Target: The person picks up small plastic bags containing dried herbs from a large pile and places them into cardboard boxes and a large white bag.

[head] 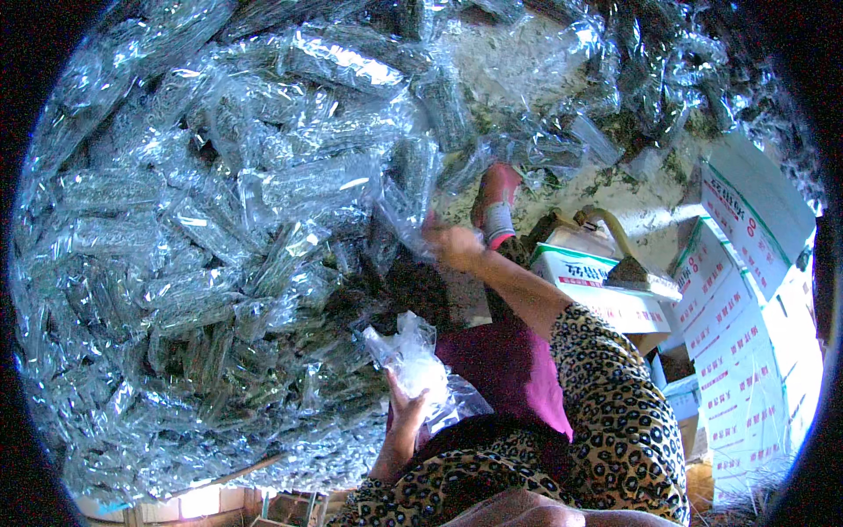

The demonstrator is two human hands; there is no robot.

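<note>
My left hand (407,405) grips a bunched clear plastic bag (418,369), which looks whitish and crumpled, close to my lap. Farther forward, my right hand (454,245) is blurred; its fingers close on the end of a clear plastic packet (405,217) at the edge of the heap. Many similar clear packets (316,184) with greyish-green dried strands inside lie piled ahead of me and to the left. What the bag in my left hand contains cannot be made out.
A pink shoe (498,184) stands on the pale floor (527,66) near the packets. On the right are a printed white carton (593,270) with a metal tool with a curved handle (619,247) on it, and a stack of printed white cartons (731,369).
</note>
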